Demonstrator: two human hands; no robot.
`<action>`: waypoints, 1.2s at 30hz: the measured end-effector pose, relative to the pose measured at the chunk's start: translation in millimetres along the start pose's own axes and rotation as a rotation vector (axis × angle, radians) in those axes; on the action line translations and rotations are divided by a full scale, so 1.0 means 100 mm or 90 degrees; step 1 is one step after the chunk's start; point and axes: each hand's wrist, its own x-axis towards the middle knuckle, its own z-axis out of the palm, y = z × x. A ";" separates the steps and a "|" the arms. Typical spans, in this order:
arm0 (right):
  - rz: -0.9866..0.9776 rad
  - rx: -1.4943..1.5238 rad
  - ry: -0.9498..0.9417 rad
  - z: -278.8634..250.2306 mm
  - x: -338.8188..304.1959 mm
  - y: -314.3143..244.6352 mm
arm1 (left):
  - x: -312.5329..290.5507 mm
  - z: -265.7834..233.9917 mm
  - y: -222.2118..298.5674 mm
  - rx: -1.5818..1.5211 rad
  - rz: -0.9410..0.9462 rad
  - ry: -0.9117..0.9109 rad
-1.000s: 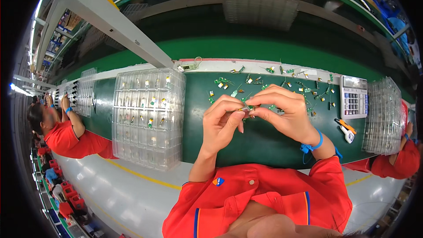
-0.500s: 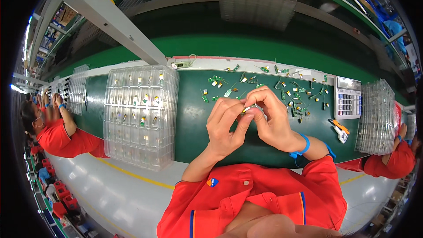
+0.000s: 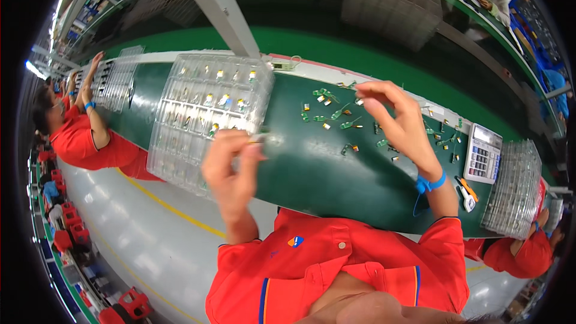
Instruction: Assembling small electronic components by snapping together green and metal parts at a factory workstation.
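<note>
The left hand [image 3: 231,165] pinches a small part [image 3: 258,138] at its fingertips, a light grip that seems to suit something so slight. At its 11 o'clock is a clear tray [image 3: 180,165], whose pockets hold small pieces apart, probably against tangling. The right hand [image 3: 401,123] is loosely curled; whether it grips anything, I cannot tell. Boards [image 3: 326,93] lie loose on the worktop [image 3: 312,165] around its 9 o'clock, within easy reach. The calculator [image 3: 483,153] sits at its 4 o'clock, a tray stack [image 3: 510,192] beyond; near 5 o'clock an orange tool [image 3: 471,189] and a white tool [image 3: 467,202] lie side by side, seemingly kept aside.
</note>
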 end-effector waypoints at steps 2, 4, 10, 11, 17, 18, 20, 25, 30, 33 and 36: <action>-0.108 -0.300 0.006 0.06 0.13 0.30 | -0.08 -0.46 -0.08 0.036 -0.100 0.049; -0.162 -0.356 -0.025 0.22 0.16 0.55 | -0.06 -0.80 -0.22 0.110 -0.141 0.022; -0.235 -0.445 -0.116 0.83 0.30 0.68 | -0.07 -1.51 -0.47 0.299 -0.232 -0.213; -0.252 -0.466 -0.096 0.88 0.31 0.70 | -0.03 -1.59 -0.52 0.297 -0.247 -0.236; -0.256 -0.530 -0.077 1.08 0.31 0.84 | 0.28 -1.98 -0.67 0.273 -0.216 -0.371; -0.256 -0.499 -0.076 1.07 0.31 0.84 | 0.34 -2.03 -0.69 0.283 -0.230 -0.425; -0.231 -0.456 -0.049 1.06 0.28 0.73 | 0.49 -2.09 -0.73 0.323 -0.297 -0.513; -0.288 -0.453 0.017 1.01 0.23 0.46 | 0.80 -2.26 -0.86 0.386 -0.345 -0.498; -0.187 -0.343 -0.022 0.98 0.13 0.48 | 1.09 -1.95 -1.00 0.435 -0.427 -0.709; -0.233 -0.388 0.033 0.99 0.06 0.28 | 1.14 -1.82 -0.99 0.469 -0.444 -0.746; -0.202 -0.378 0.023 0.93 0.03 0.26 | 1.09 -1.70 -1.00 0.402 -0.392 -0.834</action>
